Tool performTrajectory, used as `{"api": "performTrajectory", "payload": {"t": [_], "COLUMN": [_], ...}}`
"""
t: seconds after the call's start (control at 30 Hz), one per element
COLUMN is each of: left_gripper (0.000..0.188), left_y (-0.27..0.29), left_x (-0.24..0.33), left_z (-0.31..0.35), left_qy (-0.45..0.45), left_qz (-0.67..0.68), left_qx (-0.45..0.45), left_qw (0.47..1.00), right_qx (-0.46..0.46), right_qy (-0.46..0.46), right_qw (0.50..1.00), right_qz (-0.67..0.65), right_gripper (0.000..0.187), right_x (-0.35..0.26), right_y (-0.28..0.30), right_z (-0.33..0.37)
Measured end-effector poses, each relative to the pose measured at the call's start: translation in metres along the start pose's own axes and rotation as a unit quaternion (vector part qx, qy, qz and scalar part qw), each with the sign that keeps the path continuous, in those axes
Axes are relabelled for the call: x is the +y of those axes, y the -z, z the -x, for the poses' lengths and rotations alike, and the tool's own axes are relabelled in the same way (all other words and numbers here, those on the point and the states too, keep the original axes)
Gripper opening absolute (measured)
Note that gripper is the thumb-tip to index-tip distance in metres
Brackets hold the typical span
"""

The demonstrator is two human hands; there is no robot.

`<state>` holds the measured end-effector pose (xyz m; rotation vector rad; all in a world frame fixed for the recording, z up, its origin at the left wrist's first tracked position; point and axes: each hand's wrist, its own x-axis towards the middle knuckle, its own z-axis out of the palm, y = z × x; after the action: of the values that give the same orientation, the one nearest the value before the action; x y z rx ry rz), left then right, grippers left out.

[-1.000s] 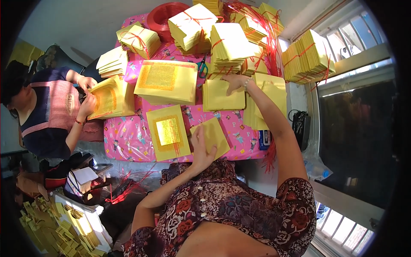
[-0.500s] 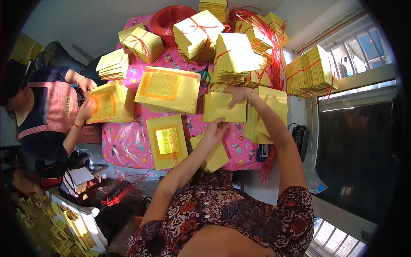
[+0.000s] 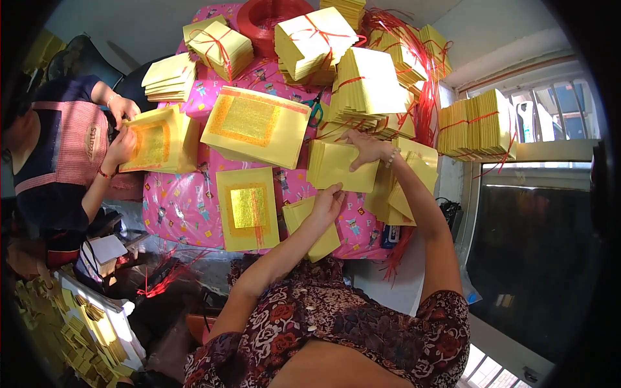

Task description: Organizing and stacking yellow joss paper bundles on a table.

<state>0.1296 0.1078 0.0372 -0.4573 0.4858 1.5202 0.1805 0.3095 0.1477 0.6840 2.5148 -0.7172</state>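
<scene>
A stack of folded yellow paper (image 3: 333,163) lies in front of me on the pink table cover. My right hand (image 3: 370,152) rests across its far right part, thumb and fingers spread. At its near edge is my left hand (image 3: 328,202), fingers curled with the tips on the paper's edge. Beneath my left wrist, more yellow sheets (image 3: 323,244) lie near the table's front edge. Other yellow paper (image 3: 404,194) lies under my right forearm. To the left is a yellow sheet with a gold foil square (image 3: 249,210), and beyond it a thick pile of similar foil sheets (image 3: 252,123).
Red-tied yellow bundles (image 3: 369,81) crowd the back, near a red basin (image 3: 259,26) and loose red ties (image 3: 414,58). Scissors (image 3: 315,111) lie behind the stack. A co-worker (image 3: 65,142) at left handles foil paper (image 3: 155,145). Another tied bundle (image 3: 479,126) stands by the window.
My view has shifted a little, and the stack appears turned slightly clockwise. Both hands remain at it, the left still at its near edge. The co-worker's foil paper has tilted somewhat.
</scene>
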Motion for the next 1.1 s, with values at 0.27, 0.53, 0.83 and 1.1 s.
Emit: {"api": "performTrajectory", "payload": {"t": [0.27,0.53,0.83,1.1], "left_gripper": [0.024,0.054,0.075,0.061], "left_y": [-0.002,-0.024,-0.011,0.007], "left_x": [-0.007,0.007,0.047,0.073], "left_z": [0.011,0.074,0.087,0.100], "left_qy": [-0.014,-0.101,-0.141,-0.058], "left_qz": [0.013,-0.164,-0.251,-0.178], "left_qx": [-0.014,-0.059,-0.206,-0.161], "left_qw": [1.000,0.979,0.935,0.969], "right_qx": [-0.020,0.009,0.195,0.297], "right_qy": [0.018,-0.006,-0.032,-0.056], "right_qw": [0.997,0.979,0.901,0.906], "right_qz": [-0.078,-0.204,-0.386,-0.298], "right_gripper": [0.086,0.083,0.072,0.064], "right_x": [-0.005,-0.055,-0.129,-0.167], "right_y": [-0.005,0.010,-0.026,-0.087], "right_z": [0.018,0.073,0.130,0.120]}}
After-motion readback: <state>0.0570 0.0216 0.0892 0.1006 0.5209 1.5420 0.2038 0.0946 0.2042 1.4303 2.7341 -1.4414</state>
